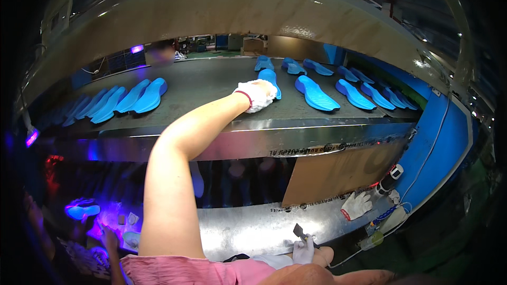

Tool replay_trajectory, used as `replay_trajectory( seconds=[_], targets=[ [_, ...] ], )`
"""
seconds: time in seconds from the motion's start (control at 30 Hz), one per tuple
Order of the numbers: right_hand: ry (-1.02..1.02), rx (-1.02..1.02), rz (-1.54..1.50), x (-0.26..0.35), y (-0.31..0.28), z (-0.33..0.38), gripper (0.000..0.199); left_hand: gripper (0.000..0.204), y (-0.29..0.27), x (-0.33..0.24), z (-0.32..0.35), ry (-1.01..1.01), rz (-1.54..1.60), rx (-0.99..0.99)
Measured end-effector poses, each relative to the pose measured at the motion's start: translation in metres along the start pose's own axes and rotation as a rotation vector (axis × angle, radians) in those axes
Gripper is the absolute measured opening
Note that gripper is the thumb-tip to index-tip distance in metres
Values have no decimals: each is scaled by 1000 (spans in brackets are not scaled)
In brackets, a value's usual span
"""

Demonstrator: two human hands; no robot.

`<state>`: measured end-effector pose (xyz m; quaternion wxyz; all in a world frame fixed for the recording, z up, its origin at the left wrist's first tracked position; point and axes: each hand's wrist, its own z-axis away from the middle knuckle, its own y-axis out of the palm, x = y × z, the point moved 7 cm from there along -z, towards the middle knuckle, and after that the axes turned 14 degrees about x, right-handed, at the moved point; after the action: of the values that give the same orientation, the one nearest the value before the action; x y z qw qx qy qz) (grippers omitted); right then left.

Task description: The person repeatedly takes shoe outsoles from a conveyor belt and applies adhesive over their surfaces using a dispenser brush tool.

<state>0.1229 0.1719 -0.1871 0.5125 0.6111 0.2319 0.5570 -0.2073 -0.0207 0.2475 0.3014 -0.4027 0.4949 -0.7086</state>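
My left hand [258,95], in a white knit glove with a red cuff, reaches far over the dark conveyor belt. Its fingers are closed on a blue shoe sole [269,78], partly hidden by the glove. Low in the picture, near my lap, my right hand [303,252] wears a thin white glove. It grips a brush [300,230] with a flat dark head pointing up. Right of my left hand, another blue sole [317,95] lies on the belt, with several more beyond it.
On the belt's left stands a row of blue soles [150,96]. A metal ledge [222,145] edges the conveyor. Below lie a cardboard sheet [338,174] and a loose white glove [357,206]. At lower left, a co-worker's hand [110,237] is near a purple-lit sole [82,210].
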Motion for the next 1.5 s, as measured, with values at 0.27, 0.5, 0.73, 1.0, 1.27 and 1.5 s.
replay_trajectory(
  seconds=[0.27, 0.5, 0.73, 1.0, 1.27, 1.5],
  targets=[
    [-11, 48, 33, 2, 9, 3, 24, 24, 9, -10, 19, -6, 129, -246],
    [23, -16, 48, 2, 14, 9, 27, 25, 6, -16, 20, 8, 134, -247],
    [38, -60, 134, 2, 13, 10, 25, 26, -2, -23, 26, 60, 118, -255],
    [37, -77, 141, 0, 11, 9, 21, 27, 0, -24, 24, 112, 108, -298],
    [54, -66, 155, -1, 9, 5, 22, 25, -2, -31, 30, 107, 54, -277],
    [67, -48, 188, -1, 10, 9, 25, 24, -6, -34, 35, 123, 1, -287]
  ],
)
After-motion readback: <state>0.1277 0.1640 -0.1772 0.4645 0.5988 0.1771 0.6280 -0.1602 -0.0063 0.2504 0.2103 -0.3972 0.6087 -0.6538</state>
